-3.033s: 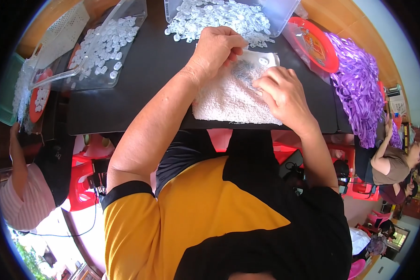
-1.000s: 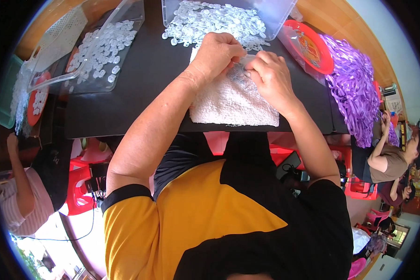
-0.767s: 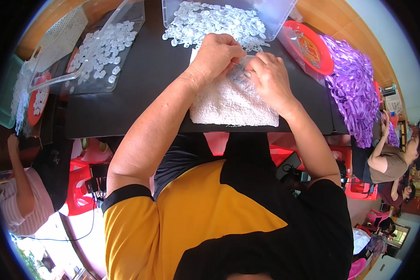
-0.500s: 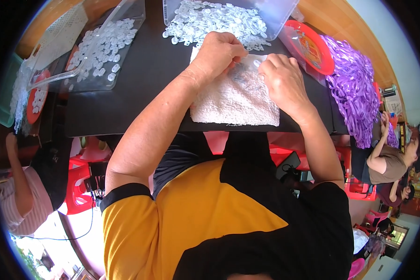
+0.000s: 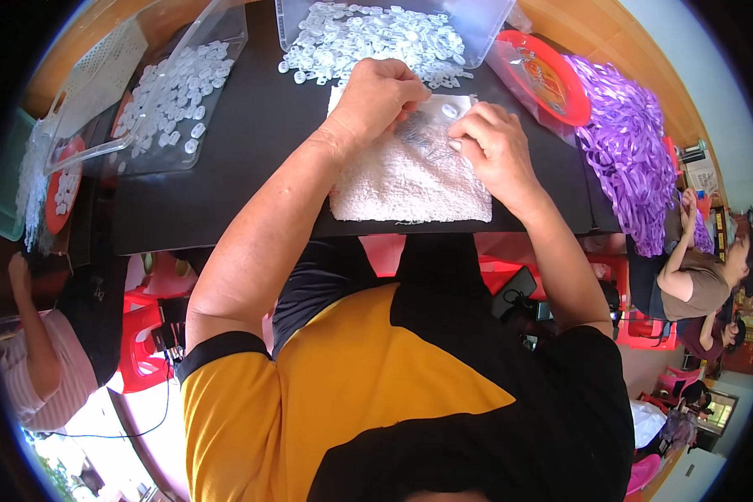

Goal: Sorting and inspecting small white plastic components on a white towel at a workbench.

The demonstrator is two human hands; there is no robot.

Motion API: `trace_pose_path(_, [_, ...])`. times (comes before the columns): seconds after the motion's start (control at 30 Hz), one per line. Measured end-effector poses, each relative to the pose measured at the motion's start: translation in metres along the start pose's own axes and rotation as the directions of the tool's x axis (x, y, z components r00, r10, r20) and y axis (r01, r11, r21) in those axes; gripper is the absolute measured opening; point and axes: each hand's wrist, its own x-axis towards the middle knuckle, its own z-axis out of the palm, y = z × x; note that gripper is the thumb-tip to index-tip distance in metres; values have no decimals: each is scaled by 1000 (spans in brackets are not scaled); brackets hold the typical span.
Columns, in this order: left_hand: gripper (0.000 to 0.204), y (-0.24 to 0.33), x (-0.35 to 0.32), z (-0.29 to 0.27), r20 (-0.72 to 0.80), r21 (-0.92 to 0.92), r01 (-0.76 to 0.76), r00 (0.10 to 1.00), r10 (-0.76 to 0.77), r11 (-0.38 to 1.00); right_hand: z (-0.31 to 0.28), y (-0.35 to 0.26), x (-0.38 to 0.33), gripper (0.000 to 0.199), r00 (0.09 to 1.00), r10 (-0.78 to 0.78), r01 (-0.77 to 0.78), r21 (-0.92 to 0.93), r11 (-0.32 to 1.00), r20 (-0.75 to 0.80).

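A white terry towel (image 5: 410,197) lies at the near edge of the black table. Over its upper left part, my left hand (image 5: 376,96) is closed in a pinch; whatever its fingertips hold is hidden. My right hand (image 5: 495,151) is also closed, thumb against fingers, low over the towel's right side. What it pinches is too small to make out. Between the hands lie several thin grey metal pins (image 5: 431,142). A small white oval plastic piece (image 5: 450,110) rests on the towel just above my right fingers.
Beyond the towel, a clear bin (image 5: 489,33) spills many white plastic pieces (image 5: 376,42). A clear tray (image 5: 163,163) of similar pieces stands left. At right are a red plate (image 5: 573,92) and a heap of purple ribbons (image 5: 623,151). Other people sit at both sides.
My right hand has drawn back from beside the white plastic piece, toward me and the pins. My left hand keeps its pinch in nearly the same spot. The whole view has shifted slightly.
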Motion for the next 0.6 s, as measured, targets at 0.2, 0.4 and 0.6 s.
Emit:
trace_pose_path(0.2, [14,-1,2,-2,-9,-5,-1,1000,1,1000,-2,-7,2,11,999,19,-22,-111,994,-26])
trace_pose_path(0.4, [14,-7,1,-1,-110,-230,-59,993,34,971,-12,-28,28,8,994,-90,79,-158,984,-58])
trace_pose_path(0.6, [14,3,-4,3,-88,-563,17,993,-81,826,8,-54,58,8,978,-207,194,-227,954,-37])
